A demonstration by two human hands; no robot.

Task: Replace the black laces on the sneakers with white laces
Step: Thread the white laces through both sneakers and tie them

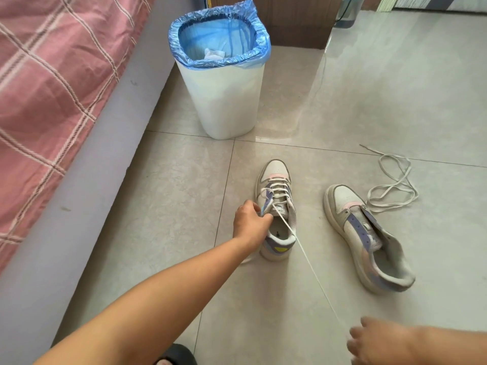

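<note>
Two white sneakers with purple and pink panels sit on the tiled floor. The left sneaker (276, 180) is threaded with a white lace (305, 255). My left hand (250, 222) grips this shoe at the tongue and collar. A taut end of that lace runs down and right to my right hand (379, 343), which pinches it; the hand is blurred. The right sneaker (369, 238) lies unlaced, its tongue open. A loose white lace (395, 188) is coiled on the floor just behind it. No black lace is in view.
A white bin (226, 101) with a blue liner stands behind the shoes. A bed with a pink checked cover (47, 88) and grey frame runs along the left. A dark slipper (176, 355) shows at the bottom edge.
</note>
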